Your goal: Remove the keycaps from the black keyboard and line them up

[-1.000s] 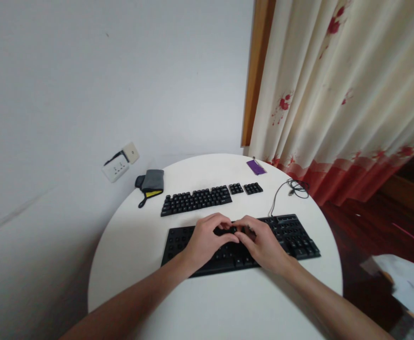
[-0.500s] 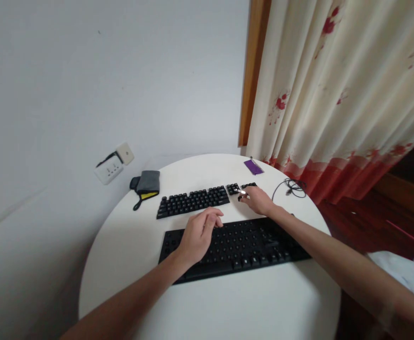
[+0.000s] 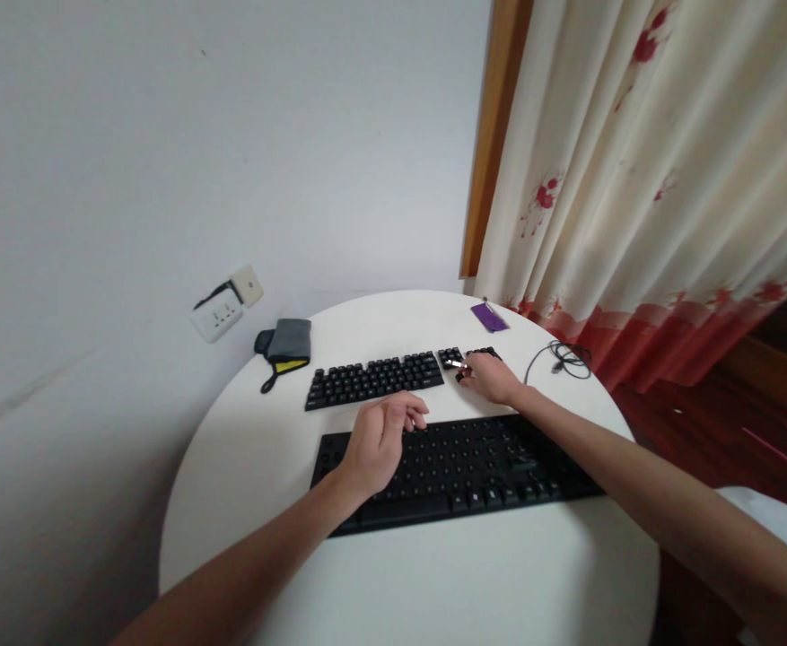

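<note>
A black keyboard (image 3: 433,516) lies across the white table, its middle showing small bare key posts. Behind it, removed black keycaps (image 3: 374,380) stand in rows, with a small separate block of keycaps (image 3: 450,355) to their right. My left hand (image 3: 380,440) hovers over the keyboard's left half, fingers loosely bent and apart, with nothing visible in them. My right hand (image 3: 491,379) reaches over the keyboard to the small block. Its fingers are closed on a thin silver metal tool (image 3: 457,364), whose tip is at the keycaps; its exact kind is too small to tell.
A grey cloth pouch (image 3: 292,343) with yellow lining sits at the table's back left. At the back right lie a purple card-like piece (image 3: 489,318) and a coiled black cable (image 3: 572,361). A wall with a socket (image 3: 216,315) and a curtain (image 3: 622,179) border the round table (image 3: 460,583).
The whole view has shifted slightly, so the table appears a little farther right. Both hands keep nearly the same places over the keyboard and the keycaps.
</note>
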Available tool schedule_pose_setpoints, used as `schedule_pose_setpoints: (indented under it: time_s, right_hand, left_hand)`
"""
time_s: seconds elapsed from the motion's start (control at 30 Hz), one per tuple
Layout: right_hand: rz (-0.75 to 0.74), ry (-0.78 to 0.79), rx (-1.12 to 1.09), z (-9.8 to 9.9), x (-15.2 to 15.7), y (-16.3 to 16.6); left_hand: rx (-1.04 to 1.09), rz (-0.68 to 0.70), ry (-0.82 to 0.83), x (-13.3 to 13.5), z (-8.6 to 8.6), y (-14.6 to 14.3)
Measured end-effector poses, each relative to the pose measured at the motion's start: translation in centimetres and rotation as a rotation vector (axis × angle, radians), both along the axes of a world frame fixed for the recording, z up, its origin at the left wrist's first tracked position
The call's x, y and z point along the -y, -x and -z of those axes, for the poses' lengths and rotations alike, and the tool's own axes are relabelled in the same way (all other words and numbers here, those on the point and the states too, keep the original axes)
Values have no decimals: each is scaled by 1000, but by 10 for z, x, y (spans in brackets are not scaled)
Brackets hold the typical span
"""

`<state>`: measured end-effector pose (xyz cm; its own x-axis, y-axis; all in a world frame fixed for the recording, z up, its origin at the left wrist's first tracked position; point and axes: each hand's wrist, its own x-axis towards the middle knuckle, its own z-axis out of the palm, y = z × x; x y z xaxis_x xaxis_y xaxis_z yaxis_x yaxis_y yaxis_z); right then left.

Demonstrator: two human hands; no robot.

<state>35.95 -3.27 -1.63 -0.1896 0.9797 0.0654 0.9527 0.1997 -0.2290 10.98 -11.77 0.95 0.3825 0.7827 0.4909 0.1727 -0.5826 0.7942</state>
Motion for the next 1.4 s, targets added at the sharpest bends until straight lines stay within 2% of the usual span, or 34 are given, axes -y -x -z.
schedule_pose_setpoints:
  time_s: [0.17,0.37,0.43,0.57,0.73,1.17,1.3,1.4]
  right_hand:
    - [0,-30,-5,-4,2,0]
    - [37,-127,-51,-26,7,-14]
    - [39,-115,-33,-30,9,-14]
    - [46,2,57,-22,9,-4]
    - [37,60,63,-7,2,7]
    - [33,95,46,-7,-2,6]
    - [50,78,16,-16,1,3]
    - [65,-28,-82,-34,10,-7]
  left_hand:
    - [8,-19,-9,0,-3,2]
    - [-12,-32,9,-3,0,2]
    - [-24,-33,16,-4,2,1]
    - [-68,-51,12,-4,2,-2]
    - [-116,-79,-10,-5,0,-1]
    - [-134,-84,-9,-3,-4,-1]
    - [-139,-86,-16,-4,-3,0]
    - [-140,-85,-12,-5,-2,0]
